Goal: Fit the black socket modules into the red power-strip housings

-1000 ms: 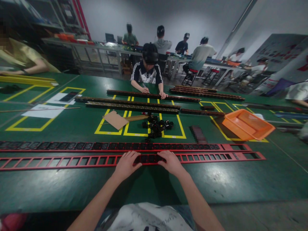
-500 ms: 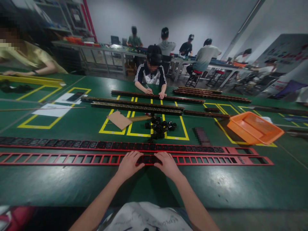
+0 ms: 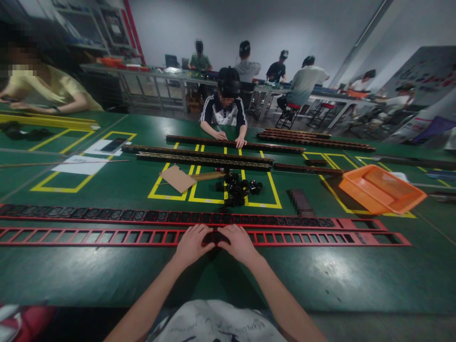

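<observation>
My left hand [image 3: 194, 243] and my right hand [image 3: 238, 242] lie close together over the nearer red slotted frame [image 3: 295, 238], a long ladder-like strip on the green table. Fingers curl over its far edge and both thumbs rest along its near edge, closed on the strip. In the narrow gap between the hands shows a small black piece [image 3: 215, 236] in the frame; the fingers partly hide it. Just behind lies a second red frame [image 3: 366, 223], its slots filled with a row of black socket-like modules [image 3: 117, 214].
Beyond the frames are a heap of loose black parts [image 3: 238, 190], a cardboard piece [image 3: 177, 179] and a blurred dark object [image 3: 300, 202]. An orange bin [image 3: 383, 190] stands at right. Long dark rails [image 3: 203, 156] cross the table. A co-worker [image 3: 224, 107] sits opposite, writing.
My right hand has slid left along the nearer frame, closing most of the gap to my left hand. The left hand stays in place. The view has shifted slightly.
</observation>
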`<state>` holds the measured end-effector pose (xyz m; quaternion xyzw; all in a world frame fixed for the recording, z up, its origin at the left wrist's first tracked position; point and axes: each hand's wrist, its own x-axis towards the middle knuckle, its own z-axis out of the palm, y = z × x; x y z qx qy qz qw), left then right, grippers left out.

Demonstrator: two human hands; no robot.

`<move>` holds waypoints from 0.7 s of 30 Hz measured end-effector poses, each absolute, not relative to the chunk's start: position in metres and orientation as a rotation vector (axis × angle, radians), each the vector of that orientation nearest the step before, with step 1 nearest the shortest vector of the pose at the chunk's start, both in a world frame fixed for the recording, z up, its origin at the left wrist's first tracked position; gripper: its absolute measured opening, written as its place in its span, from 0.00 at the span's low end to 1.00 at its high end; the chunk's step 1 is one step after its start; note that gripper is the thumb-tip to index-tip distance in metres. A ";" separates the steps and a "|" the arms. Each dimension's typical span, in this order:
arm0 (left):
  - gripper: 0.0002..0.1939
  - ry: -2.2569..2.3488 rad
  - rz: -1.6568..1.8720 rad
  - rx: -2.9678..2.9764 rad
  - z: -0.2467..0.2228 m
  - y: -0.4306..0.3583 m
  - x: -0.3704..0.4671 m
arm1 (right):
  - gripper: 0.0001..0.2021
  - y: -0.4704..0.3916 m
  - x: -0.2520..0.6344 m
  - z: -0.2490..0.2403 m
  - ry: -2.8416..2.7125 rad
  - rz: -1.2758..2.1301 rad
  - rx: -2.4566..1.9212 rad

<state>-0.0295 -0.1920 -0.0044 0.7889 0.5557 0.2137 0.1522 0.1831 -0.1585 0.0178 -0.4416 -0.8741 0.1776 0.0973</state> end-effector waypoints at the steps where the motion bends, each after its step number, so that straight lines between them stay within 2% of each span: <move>1: 0.18 1.594 0.611 2.264 -0.004 -0.192 -0.029 | 0.20 -0.159 0.183 0.018 -2.584 0.509 -1.306; 13: 0.19 1.553 0.635 2.250 -0.006 -0.192 -0.030 | 0.18 -0.168 0.179 0.023 -2.602 0.340 -1.307; 21: 0.09 1.418 0.834 2.191 0.006 -0.179 -0.035 | 0.22 -0.176 0.172 0.026 -2.678 0.160 -1.315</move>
